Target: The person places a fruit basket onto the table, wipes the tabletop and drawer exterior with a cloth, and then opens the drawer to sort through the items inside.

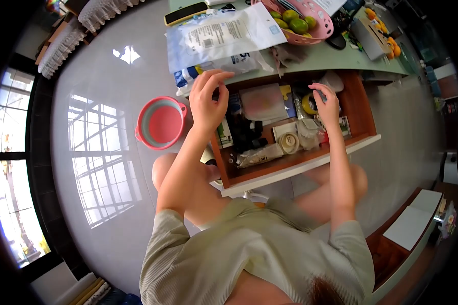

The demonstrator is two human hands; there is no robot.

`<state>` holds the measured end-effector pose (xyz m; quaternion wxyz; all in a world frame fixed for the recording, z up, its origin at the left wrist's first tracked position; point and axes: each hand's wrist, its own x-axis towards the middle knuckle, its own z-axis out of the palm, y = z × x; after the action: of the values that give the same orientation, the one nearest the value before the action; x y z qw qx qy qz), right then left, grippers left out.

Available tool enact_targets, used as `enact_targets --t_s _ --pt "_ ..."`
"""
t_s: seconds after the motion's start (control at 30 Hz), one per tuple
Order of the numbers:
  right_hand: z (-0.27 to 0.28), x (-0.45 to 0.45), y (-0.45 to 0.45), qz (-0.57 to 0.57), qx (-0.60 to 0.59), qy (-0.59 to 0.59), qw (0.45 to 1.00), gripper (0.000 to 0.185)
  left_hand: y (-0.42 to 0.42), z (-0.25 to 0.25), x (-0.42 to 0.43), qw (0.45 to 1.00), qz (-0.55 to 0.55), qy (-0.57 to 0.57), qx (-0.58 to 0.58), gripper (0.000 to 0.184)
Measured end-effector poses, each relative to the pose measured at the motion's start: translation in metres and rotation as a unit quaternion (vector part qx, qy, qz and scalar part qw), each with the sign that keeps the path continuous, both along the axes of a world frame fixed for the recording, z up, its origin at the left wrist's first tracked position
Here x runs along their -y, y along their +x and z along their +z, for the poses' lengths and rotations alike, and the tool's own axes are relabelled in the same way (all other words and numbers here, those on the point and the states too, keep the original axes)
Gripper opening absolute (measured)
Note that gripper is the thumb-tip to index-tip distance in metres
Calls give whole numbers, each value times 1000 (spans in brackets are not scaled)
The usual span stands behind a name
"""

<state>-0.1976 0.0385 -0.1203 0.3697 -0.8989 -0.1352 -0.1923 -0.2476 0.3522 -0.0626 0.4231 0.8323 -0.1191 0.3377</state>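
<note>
An open wooden drawer [300, 169] full of small items lies in front of me. Over its left back corner is my left hand [209, 99], fingers curved and apart, holding nothing, close to a plastic packet [224, 35] on the table. My right hand [326, 104] hovers above the drawer's right part, fingers bent and apart, nothing seen between them. Beside it is a yellow tape roll [308, 103]. A cream tape roll [289, 143], a clear bag [263, 155], a flat pouch [263, 103] and black items [247, 133] also lie inside.
The green table [341, 60] bears a pink basket [320, 31] of green fruit, a phone [186, 13] and orange fruit [392, 44]. A pink and grey basin [161, 123] is on the floor at left. Another drawer [392, 259] is at lower right.
</note>
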Motion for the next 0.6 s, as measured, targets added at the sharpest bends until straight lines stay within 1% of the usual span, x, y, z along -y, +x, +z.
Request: enact_targets --t_s 0.07,0.1,0.13,0.17,0.23,0.27,0.3,0.33,0.37,0.43,0.5,0.53,0.6 --pt "-6 8 -11 -17 -69 36 997 13 -6 -3 13 995 -62 -32 -76 23" --pt "-9 13 -16 -26 -104 52 993 13 -6 -14 19 991 -93 -12 -97 21" --pt "-19 18 -17 -13 -103 47 993 14 -6 -24 27 984 -117 3 -132 21" --pt "-28 22 -20 -21 -134 26 990 15 -6 -36 36 975 -141 18 -168 21" --pt "-46 25 -23 -8 -215 46 976 17 -6 -66 51 934 -185 15 -304 27" --pt "-59 26 -24 10 -199 40 979 18 -9 -83 59 919 -199 26 -340 28" --pt "-69 26 -23 22 -253 42 966 19 -11 -96 66 902 -213 37 -374 30" --pt "-82 26 -22 37 -258 52 964 20 -14 -107 70 884 -236 87 -393 33" --pt "-94 26 -20 53 -262 61 962 20 -14 -130 73 874 -255 105 -399 35" --pt "-109 22 -18 66 -295 75 950 23 -11 -139 78 816 -256 153 -495 40" --pt "-127 21 -10 61 -361 73 928 27 -7 -161 75 816 -245 178 -492 46" --pt "-142 22 -5 65 -375 53 923 29 -4 -172 71 817 -239 191 -489 49" --pt "-167 25 11 74 -400 11 914 33 5 -192 65 782 -242 174 -547 53"
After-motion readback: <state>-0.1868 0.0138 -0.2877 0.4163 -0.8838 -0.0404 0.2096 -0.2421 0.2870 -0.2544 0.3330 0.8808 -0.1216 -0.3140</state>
